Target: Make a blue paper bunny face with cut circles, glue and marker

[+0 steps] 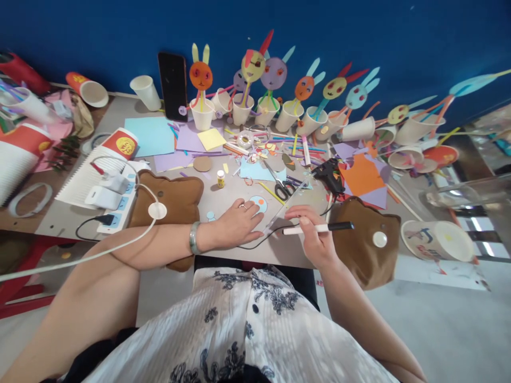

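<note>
At the bottom of the frame is a patterned white shirt (pixel 239 330). Just above it, right of center, the right hand (pixel 315 239) grips a white marker (pixel 293 231) between thumb and fingers, its black end pointing right. Left of it, the left hand (pixel 235 226) lies palm down with its fingers loosely spread, clasping nothing, on the worktop (pixel 287 258). Its fingers touch the edge of a light blue paper disc (pixel 259 204) with an orange spot, at the center of the frame. Small blue paper pieces (pixel 211 216) lie just left of this hand.

Brown padded shapes (pixel 167 197) flank the hands, and a white power strip (pixel 125 199) lies at left.

Farther up, a small yellow-labeled bottle (pixel 221 179) stands left of the dark-handled scissors (pixel 284 190), and a black glue gun (pixel 330 176) lies right of them. Beyond are paper scraps, a yellow sheet (pixel 211 139) and, at right, an orange sheet (pixel 363 174).

Along the back, paper cups (pixel 202 115) hold stems with colored rabbit faces (pixel 200 75). A dark phone (pixel 173 85) leans against the blue wall (pixel 223 26).
</note>
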Motion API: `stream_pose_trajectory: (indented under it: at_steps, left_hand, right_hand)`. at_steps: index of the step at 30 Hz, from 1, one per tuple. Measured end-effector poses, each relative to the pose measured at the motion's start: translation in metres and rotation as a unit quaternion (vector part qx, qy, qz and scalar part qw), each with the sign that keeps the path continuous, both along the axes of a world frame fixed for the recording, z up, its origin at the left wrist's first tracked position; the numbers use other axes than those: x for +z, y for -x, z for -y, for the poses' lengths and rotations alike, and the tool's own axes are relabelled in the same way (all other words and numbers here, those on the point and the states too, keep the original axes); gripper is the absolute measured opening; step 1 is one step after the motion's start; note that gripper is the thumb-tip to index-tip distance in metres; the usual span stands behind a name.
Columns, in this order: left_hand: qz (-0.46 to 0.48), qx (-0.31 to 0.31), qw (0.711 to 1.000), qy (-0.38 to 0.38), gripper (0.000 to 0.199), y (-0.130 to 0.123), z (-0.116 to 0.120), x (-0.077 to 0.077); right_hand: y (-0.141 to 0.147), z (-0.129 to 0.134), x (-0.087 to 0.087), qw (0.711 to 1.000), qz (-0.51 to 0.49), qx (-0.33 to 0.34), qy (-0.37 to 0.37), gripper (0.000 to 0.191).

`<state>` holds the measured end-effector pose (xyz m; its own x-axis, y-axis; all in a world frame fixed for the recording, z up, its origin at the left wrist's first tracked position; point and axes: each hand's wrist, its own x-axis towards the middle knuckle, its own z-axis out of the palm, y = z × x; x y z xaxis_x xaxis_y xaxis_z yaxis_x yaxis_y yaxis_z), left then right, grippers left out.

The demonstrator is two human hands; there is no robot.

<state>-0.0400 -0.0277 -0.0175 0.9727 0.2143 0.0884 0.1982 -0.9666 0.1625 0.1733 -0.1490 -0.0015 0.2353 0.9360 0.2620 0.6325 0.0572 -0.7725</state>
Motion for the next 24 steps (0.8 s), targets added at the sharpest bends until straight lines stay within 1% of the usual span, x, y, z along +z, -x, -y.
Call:
stream_pose_trajectory:
  at_steps: [1, 3, 7, 9, 12, 14, 17, 21, 24]
  left_hand:
    - [0.008, -0.009, 1.0, -0.001, 0.042, 0.001, 0.0, 0.001]
    - [0.013, -0.022, 1.0, -0.009, 0.039, 0.002, 0.002, 0.004]
    - [-0.004, -0.012, 1.0, -0.028, 0.048, 0.002, 0.003, 0.003]
    - [-0.007, -0.012, 1.0, -0.026, 0.048, 0.002, 0.002, 0.002]
    - [0.006, -0.015, 1.0, -0.015, 0.047, 0.001, 0.001, -0.001]
    - [0.028, -0.014, 0.999, -0.005, 0.051, 0.001, 0.001, -0.002]
    - [0.067, -0.037, 0.997, 0.024, 0.06, 0.002, 0.001, -0.001]
    - [0.079, -0.065, 0.991, 0.083, 0.053, 0.004, 0.003, 0.002]
    - [0.078, -0.071, 0.986, 0.132, 0.054, 0.004, 0.004, 0.002]
  right_hand:
    - [0.002, 0.002, 0.001, 1.0, 0.008, -0.005, -0.003, 0.047]
    - [0.005, 0.007, 0.002, 1.0, 0.023, -0.014, 0.016, 0.045]
    - [0.011, 0.011, 0.002, 0.998, -0.005, -0.02, 0.058, 0.03]
    - [0.013, 0.01, 0.001, 0.997, -0.022, -0.018, 0.069, 0.026]
    - [0.014, 0.009, -0.001, 0.995, -0.051, -0.016, 0.088, 0.03]
    - [0.015, 0.01, -0.002, 0.992, -0.079, -0.015, 0.1, 0.034]
    - [0.02, 0.012, -0.001, 0.984, -0.131, -0.003, 0.123, 0.037]
    - [0.031, 0.012, 0.003, 0.964, -0.213, 0.031, 0.155, 0.037]
    - [0.036, 0.011, 0.004, 0.949, -0.277, 0.028, 0.148, 0.036]
